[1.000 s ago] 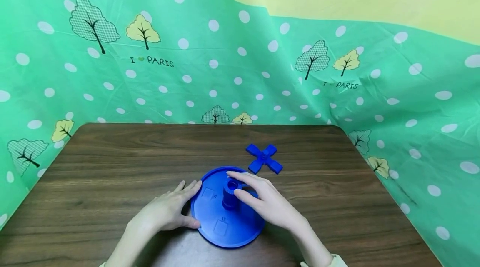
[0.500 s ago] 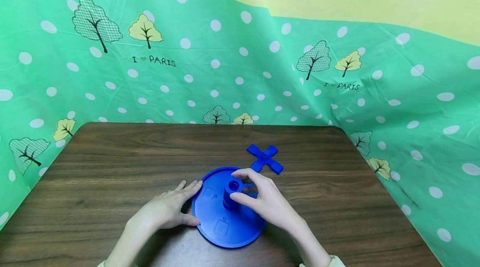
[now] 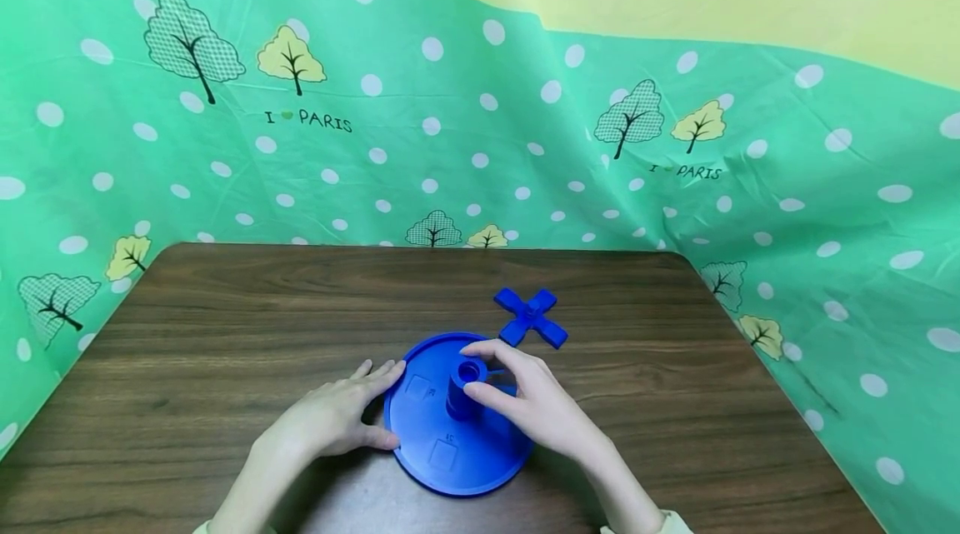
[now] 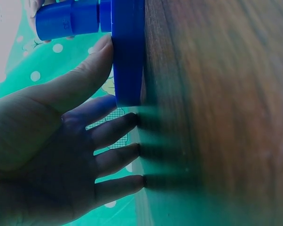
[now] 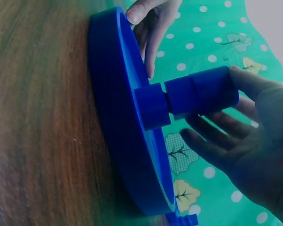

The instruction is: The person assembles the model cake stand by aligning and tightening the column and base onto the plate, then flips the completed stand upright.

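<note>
**Held firm below, pinched above**

The blue cylinder (image 3: 459,395) stands near the middle of the blue disc (image 3: 426,467), which lies flat on the table (image 3: 247,334). The right hand (image 3: 536,401), coming from about four o'clock, pinches the cylinder near its top between thumb and fingers, I think to guide it straight. The left hand (image 3: 348,409) lies on the disc's edge from eight to ten o'clock, its fingers spread and nearly straight, gripping nothing; probably this is so that the disc does not slide or turn.

The long axis of the cylinder goes upward from the disc, and its hollow end faces up. In the right wrist view it leans slightly, with a narrow gap above the collar (image 5: 152,107). A blue cross piece (image 3: 529,316) lies flat on the table, past the disc at one o'clock.
</note>
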A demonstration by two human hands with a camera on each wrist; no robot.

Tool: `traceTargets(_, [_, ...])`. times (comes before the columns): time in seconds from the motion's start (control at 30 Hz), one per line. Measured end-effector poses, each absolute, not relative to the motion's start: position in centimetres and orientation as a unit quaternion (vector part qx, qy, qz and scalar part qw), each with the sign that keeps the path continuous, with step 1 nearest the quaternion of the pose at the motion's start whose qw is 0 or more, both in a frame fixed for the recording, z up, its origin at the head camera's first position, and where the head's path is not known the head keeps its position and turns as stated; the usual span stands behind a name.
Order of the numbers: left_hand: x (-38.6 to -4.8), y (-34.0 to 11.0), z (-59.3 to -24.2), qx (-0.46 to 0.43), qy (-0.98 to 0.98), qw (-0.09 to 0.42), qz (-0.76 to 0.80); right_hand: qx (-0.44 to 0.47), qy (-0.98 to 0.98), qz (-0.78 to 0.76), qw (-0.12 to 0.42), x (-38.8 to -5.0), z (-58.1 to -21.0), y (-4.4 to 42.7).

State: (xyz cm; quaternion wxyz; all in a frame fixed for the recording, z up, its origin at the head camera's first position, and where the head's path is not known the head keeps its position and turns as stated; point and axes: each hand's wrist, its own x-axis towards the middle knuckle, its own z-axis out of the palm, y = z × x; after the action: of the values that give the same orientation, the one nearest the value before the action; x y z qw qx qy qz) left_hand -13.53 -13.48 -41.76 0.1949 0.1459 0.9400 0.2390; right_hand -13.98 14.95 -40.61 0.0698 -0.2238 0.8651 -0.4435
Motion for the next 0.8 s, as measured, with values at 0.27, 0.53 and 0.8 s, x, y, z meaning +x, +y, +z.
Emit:
traceTargets(0.27, [-13.70,-13.52,-41.65,0.143,0.944,0.191,0.228,-0.220,0.869,-0.439,0.067,-13.95,-40.63,14.91])
traceTargets(0.53, [-13.69,-13.55,-41.71,0.148,0.944,0.185,0.228,-0.268,0.850,-0.443,0.102,-14.23,-40.19,15.55])
traceTargets(0.8, [-13.66,-13.53,-41.81,0.155,0.947,0.167,0.226,-0.248,0.852,-0.452,0.086,-14.29,-40.87,15.29])
